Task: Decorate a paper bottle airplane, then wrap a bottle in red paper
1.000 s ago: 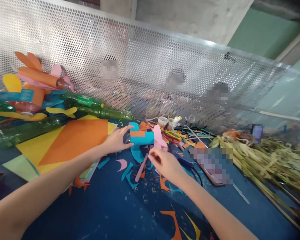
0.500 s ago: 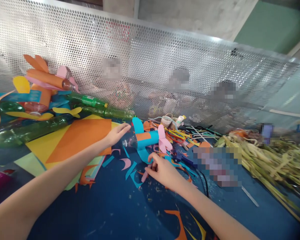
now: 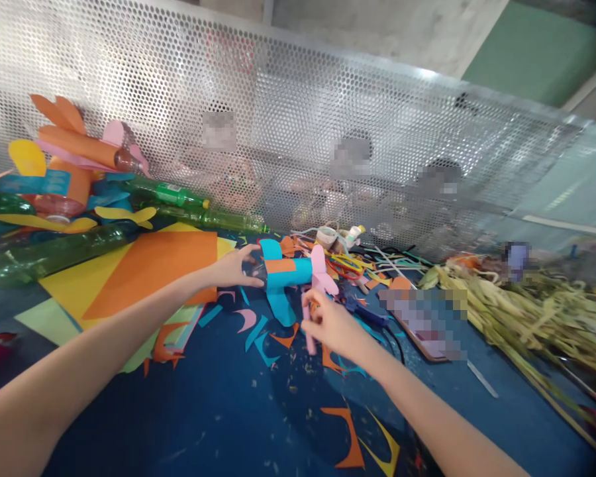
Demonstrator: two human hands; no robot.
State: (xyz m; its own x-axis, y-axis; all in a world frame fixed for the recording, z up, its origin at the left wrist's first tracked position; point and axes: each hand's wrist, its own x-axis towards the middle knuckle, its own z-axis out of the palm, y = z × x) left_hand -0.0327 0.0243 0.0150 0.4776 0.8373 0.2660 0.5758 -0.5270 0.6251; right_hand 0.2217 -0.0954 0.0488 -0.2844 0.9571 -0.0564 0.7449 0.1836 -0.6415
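On the left of the tabletop [image 3: 203,424], orange paper [image 3: 159,271] is laid. At mid-tabletop, the neck end of a blue-paper-wrapped bottle [image 3: 298,270] is flanked by the left hand [image 3: 233,270], digits apart; whether contact is made cannot be told. Probably light, the bottle is best held by its firmer body; the paper fins [image 3: 279,305] should bend easily. Further right, a pink stick [image 3: 311,341] is pinched by the right hand [image 3: 335,324].

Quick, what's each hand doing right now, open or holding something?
Left hand: open, spread around the neck end of the paper-wrapped plastic bottle; contact can't be told.
Right hand: closed, holding a slim pink stick.
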